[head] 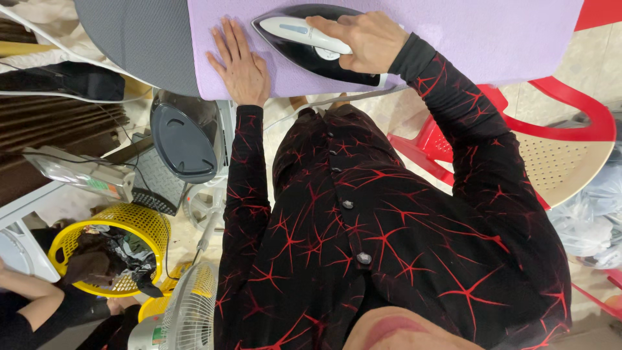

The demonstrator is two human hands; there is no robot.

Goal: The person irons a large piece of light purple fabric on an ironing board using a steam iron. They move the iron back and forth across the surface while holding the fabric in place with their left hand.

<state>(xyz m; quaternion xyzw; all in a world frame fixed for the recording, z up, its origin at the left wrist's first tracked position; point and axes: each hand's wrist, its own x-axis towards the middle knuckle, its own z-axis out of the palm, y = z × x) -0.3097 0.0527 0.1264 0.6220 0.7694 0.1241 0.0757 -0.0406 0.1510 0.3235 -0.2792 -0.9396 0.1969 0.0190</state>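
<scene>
Fingers of the right hand (363, 40) wrap the iron (311, 42) to push it; left hand (241, 65) beside it, fingers apart, flattens the purple cloth (453, 32).

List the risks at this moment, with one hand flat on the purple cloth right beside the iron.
1. The left hand lies flat on the purple cloth, close to the iron that the right hand grips; a slide leftward could burn the fingers.
2. The cord hangs off the board edge against the person's body, so it might snag and jerk the iron.
</scene>
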